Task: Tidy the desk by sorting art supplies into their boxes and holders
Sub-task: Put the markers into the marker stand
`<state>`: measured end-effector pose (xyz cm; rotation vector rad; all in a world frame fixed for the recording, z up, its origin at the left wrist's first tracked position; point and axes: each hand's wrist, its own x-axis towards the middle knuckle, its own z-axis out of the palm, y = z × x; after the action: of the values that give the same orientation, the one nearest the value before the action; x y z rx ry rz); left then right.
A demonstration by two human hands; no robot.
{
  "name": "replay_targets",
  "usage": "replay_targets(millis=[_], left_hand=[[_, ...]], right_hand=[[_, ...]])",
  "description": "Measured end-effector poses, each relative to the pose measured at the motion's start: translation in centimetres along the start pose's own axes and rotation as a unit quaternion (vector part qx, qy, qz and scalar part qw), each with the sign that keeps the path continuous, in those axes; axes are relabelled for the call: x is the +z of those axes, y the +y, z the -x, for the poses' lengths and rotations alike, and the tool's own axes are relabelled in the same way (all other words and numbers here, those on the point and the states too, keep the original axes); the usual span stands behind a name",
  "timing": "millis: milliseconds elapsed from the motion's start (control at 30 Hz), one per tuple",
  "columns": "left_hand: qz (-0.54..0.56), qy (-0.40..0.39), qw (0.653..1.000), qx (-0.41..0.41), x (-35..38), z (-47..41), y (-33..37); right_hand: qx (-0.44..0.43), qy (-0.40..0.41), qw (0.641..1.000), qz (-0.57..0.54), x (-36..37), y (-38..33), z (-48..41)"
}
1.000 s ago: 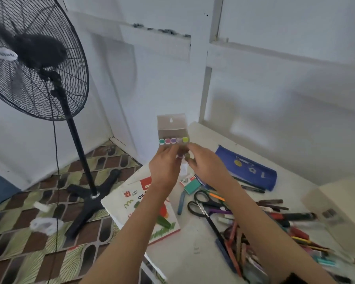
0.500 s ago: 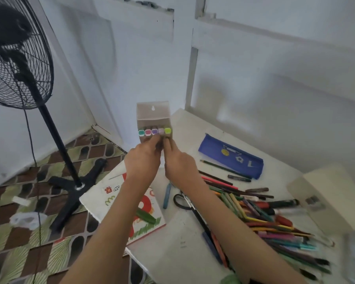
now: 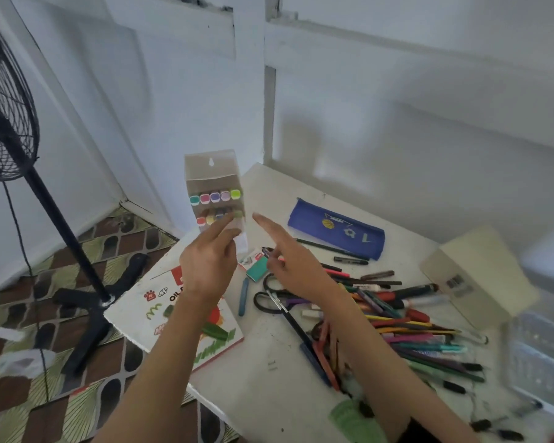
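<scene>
A white worktop [image 3: 269, 362] carries a loose heap of pens and markers [image 3: 406, 318] on its right half. Black-handled scissors [image 3: 269, 298] lie just left of the heap, a blue pencil case [image 3: 336, 228] lies farther back, and a flat oil-pastel box [image 3: 160, 311] sits at the near-left edge. A beige box [image 3: 474, 276] stands at the right, and a black floor fan [image 3: 10, 123] stands on the patterned floor to the left. The clear marker box [image 3: 213, 183], showing two rows of coloured caps, is held upright in the air above the worktop's far-left corner. The left hand [image 3: 207, 270] grips its lower end, with fingers [image 3: 226, 225] stretched up its front to the lower caps. The right hand [image 3: 290, 263] hovers just right of the box, not touching it. Its index finger is straight and points toward the box, the others are loosely curled, and it holds nothing.
</scene>
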<state>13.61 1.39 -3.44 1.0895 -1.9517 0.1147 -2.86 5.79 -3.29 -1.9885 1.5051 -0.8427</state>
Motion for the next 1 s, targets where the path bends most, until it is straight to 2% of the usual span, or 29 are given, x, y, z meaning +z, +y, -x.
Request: replay_targets(millis=[67, 133, 233, 333, 433, 533, 800, 900, 1000], left_hand=[[0.024, -0.010, 0.999, 0.035, 0.2, 0.6, 0.9], [0.064, -0.055, 0.995, 0.052, 1.1, 1.6, 1.9], [0.100, -0.169, 0.979, 0.058, 3.0, 3.4, 3.6], [0.094, -0.295, 0.944, 0.115, 4.6, 5.0, 5.6], [0.057, -0.385, 0.905, 0.170, 5.7, 6.0, 6.9], [0.016, -0.448, 0.884, 0.136, 6.0, 6.4, 8.1], [-0.050, -0.477, 0.872, 0.095, 6.1, 5.8, 8.5], [-0.046, -0.474, 0.873, 0.106, 6.1, 6.0, 8.6], [0.033, -0.416, 0.904, 0.092, 5.9, 6.5, 8.3]], right_hand=[[0.051, 0.059, 0.997, -0.027, -1.4, 1.8, 2.3], [0.116, 0.112, 0.986, -0.027, -3.3, 4.1, 4.9], [0.236, 0.129, 0.962, 0.038, -5.8, 7.6, 8.4], [0.326, 0.127, 0.930, 0.117, -7.3, 10.0, 10.8], [0.353, 0.095, 0.920, 0.144, -7.7, 10.6, 11.6], [0.336, 0.080, 0.923, 0.169, -7.7, 10.5, 11.6], [0.321, 0.014, 0.901, 0.290, -7.2, 10.5, 9.9], [0.316, 0.012, 0.896, 0.311, -7.0, 10.4, 9.8], [0.314, 0.007, 0.896, 0.314, -7.0, 10.5, 10.2]])
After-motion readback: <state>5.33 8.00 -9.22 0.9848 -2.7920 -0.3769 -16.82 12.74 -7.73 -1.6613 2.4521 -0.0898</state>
